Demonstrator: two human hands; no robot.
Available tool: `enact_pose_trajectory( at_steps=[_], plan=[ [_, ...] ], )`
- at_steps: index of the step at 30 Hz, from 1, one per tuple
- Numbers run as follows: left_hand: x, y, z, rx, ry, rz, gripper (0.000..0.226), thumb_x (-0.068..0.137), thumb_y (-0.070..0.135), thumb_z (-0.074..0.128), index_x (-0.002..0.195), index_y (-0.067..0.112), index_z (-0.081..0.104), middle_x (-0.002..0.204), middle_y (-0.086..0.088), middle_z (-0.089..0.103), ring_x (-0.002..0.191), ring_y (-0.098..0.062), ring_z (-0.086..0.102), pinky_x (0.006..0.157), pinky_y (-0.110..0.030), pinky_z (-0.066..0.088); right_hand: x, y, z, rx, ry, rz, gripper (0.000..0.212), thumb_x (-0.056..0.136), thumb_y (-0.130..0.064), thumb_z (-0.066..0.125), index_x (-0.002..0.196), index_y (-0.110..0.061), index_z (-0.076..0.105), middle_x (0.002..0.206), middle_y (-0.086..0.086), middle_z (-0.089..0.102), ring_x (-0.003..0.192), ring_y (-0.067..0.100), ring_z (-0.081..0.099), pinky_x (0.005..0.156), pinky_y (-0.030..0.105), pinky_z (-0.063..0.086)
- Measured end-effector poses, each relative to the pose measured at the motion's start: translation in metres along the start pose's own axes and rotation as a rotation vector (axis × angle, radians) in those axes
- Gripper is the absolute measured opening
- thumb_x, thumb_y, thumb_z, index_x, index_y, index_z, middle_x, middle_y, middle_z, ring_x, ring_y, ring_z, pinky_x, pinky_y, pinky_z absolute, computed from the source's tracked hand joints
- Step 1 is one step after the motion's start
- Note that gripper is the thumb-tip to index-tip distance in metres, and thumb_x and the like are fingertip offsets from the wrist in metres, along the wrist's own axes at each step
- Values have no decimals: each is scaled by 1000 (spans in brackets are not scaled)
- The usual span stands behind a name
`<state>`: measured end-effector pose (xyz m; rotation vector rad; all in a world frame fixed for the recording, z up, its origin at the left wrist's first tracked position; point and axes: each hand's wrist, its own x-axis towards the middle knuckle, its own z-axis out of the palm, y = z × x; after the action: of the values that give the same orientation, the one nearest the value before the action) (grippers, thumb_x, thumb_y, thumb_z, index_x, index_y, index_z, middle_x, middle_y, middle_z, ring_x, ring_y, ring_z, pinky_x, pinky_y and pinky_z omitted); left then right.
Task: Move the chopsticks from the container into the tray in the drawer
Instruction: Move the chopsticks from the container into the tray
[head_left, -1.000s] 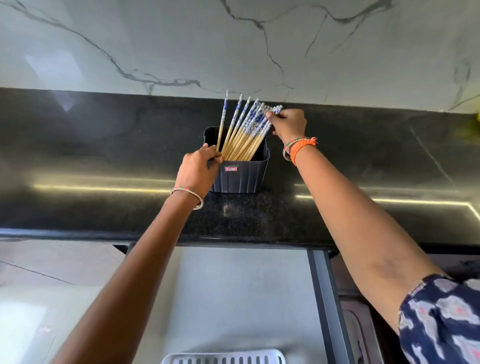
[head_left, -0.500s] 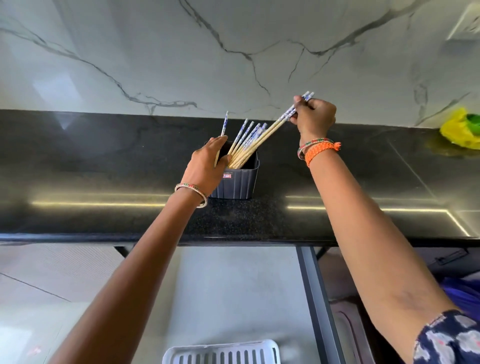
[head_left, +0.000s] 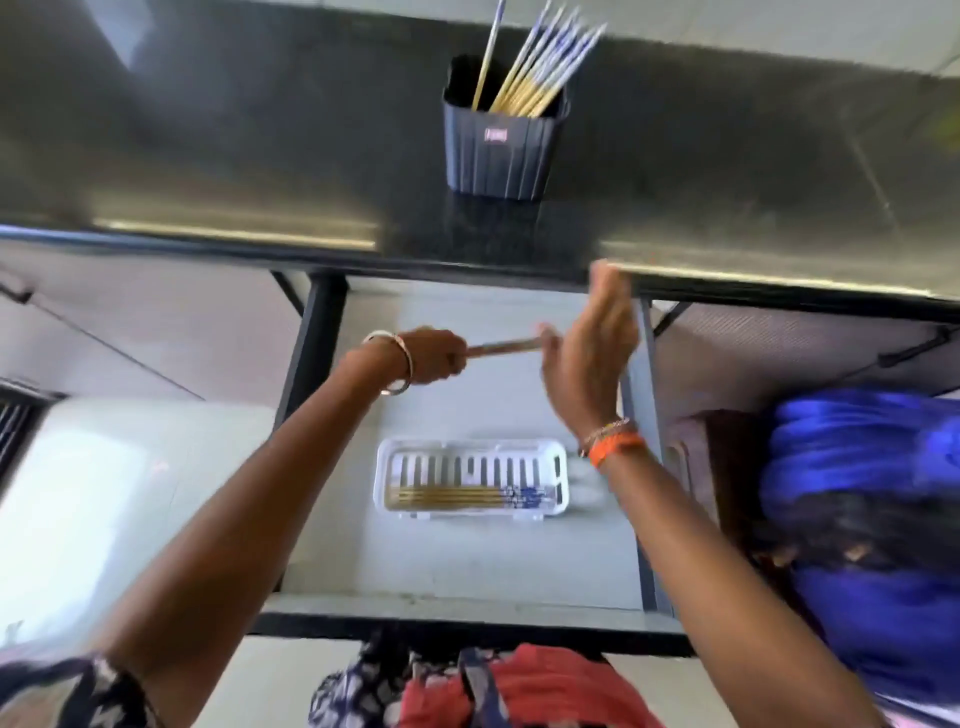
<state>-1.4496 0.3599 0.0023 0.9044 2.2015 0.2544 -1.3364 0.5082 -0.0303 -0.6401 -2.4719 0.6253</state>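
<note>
A dark ribbed container stands on the black counter, with several blue-and-wood chopsticks leaning out of it. Below it, a white slotted tray lies in the open drawer and holds a few chopsticks along its near side. Above the drawer, my left hand is closed around the end of a small bundle of chopsticks held level. My right hand is upright at the bundle's other end, palm flat and fingers apart. The picture is motion-blurred.
The counter's front edge overhangs the back of the grey drawer. Dark drawer sides run at left and right. A blue cloth bundle sits to the right of the drawer. A pale appliance top is at left.
The view has tilted down to the drawer. Both hands left the container and came down over the drawer; the pulled-out chopsticks have passed from my right hand into my left.
</note>
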Motion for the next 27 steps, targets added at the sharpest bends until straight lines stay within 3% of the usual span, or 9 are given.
enact_pose_trajectory(
  at_steps=[3,6,9,11,13,18,21,25,27],
  plan=[
    [-1,-25,40,-28,-332,-77,31,82,-9,35,82,11,58,67,-2,51,53,-15,41,49,-22,34,-61,1,28,-51,-515,-471,41,88,-15,56,129,-10,52,111,16,63,104,36,58,93,46,37],
    [-3,-41,68,-86,-453,-163,37,79,-8,29,70,17,53,62,0,46,50,-12,33,46,-21,26,-84,4,47,-47,-788,-460,47,81,8,45,121,-13,57,91,17,58,88,36,56,75,43,44],
    [-5,-61,95,-205,-130,-209,22,87,2,48,101,4,64,92,-14,65,81,-28,61,73,-32,47,-90,12,59,-75,-886,-449,50,75,15,39,117,-4,58,88,23,57,83,38,58,73,41,45],
    [-8,-74,110,-261,188,-295,29,87,8,57,115,2,57,118,-22,58,109,-36,55,93,-36,42,-95,22,67,-72,-941,-446,51,78,16,39,122,-2,56,95,25,59,88,37,61,77,38,46],
    [-15,-81,123,-330,329,-400,33,89,8,55,122,3,52,126,-24,54,116,-37,51,97,-36,40,-101,29,72,-106,-1019,-400,49,84,12,40,129,-3,51,109,26,57,100,35,59,85,36,46],
    [-24,-91,151,-413,247,-541,36,88,8,53,124,1,53,122,-23,60,113,-38,56,93,-37,44,-110,25,89,-126,-1069,-368,51,86,10,40,132,-10,48,106,19,58,98,32,59,79,35,46],
    [-26,-95,159,-420,251,-561,31,86,3,50,116,2,59,111,-25,66,103,-39,61,86,-38,48,-112,25,95,-169,-1053,-335,28,95,-9,40,119,-8,54,104,21,58,101,36,59,78,37,45],
    [-26,-94,160,-417,243,-557,32,86,3,50,117,4,59,110,-24,67,102,-39,61,85,-38,49,-110,32,104,-249,-1134,-424,39,97,-10,37,136,-9,44,134,26,45,123,40,45,100,46,38],
    [-26,-96,160,-421,234,-559,35,86,4,50,120,5,57,114,-22,65,105,-38,60,87,-37,48,-108,33,105,-243,-1118,-439,38,97,-11,34,134,-11,44,130,25,47,118,39,48,95,45,40]
  ],
)
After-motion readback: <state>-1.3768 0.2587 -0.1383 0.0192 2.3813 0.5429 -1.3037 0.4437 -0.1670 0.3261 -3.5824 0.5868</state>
